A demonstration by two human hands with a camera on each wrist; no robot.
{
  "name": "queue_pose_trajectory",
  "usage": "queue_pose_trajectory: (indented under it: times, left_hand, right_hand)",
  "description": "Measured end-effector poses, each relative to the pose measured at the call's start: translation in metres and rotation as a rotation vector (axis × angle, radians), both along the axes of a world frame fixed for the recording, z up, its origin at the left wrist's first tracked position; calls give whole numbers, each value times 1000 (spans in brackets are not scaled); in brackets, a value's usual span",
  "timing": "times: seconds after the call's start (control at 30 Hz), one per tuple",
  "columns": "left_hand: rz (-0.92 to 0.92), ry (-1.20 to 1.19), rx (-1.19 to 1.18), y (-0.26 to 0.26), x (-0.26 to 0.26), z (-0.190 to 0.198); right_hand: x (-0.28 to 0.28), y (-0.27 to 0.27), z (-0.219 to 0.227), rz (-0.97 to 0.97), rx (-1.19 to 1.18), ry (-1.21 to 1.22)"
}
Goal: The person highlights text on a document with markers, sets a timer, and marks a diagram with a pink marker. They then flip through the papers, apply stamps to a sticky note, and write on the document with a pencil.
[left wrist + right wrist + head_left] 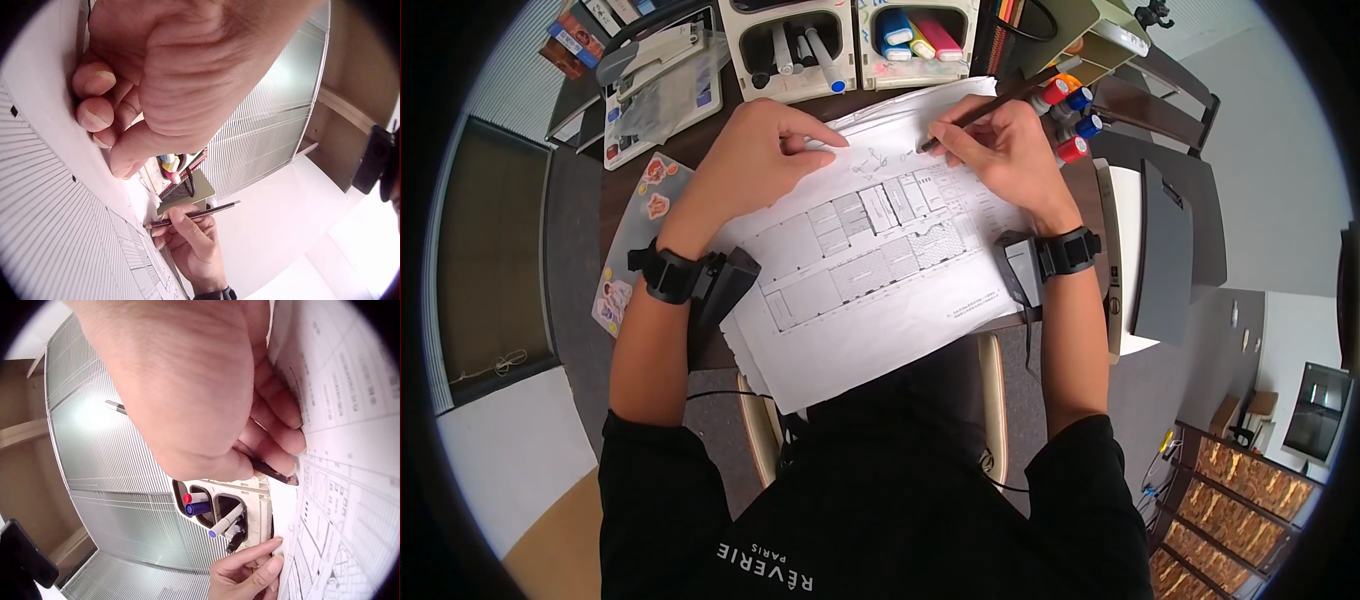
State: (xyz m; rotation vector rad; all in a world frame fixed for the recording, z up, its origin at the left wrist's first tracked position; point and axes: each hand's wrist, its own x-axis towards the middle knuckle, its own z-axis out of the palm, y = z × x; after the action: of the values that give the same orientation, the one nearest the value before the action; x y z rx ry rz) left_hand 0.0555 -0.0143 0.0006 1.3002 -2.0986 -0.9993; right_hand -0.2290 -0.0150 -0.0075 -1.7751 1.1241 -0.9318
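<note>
A printed floor-plan sheet (870,345) lies over other papers, with small pencil sketches near its top. The right hand (1012,150) pinches a dark pencil (978,113), whose tip touches the paper beside the sketches. In the left wrist view, that pencil (215,209) slants up from the right hand (197,247); in the right wrist view, its tip (289,480) meets the sheet (350,456). On the upper left of the papers rests the left hand (750,160), thumb and forefinger extended, other fingers loosely bent in the left wrist view (181,81). It holds nothing.
Pen holders (790,80) with markers stand behind the papers. Red and blue capped tubes (1072,150) are right of the right hand. A stickered grey item (635,235) lies at the left, a white tablet-like board (665,95) at the upper left. A grey-and-white device (1145,250) stands at the right.
</note>
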Motion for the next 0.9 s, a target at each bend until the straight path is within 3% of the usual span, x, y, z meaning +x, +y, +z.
queue_pose_trajectory:
  times: [0.67,0.9]
  left_hand:
    - [41,11,60,3,-4,6]
    - [-22,1,-43,-1,0,-1]
  right_hand:
    - [-1,1,2,-23,-15,-1]
    - [1,1,1,-36,30,-51]
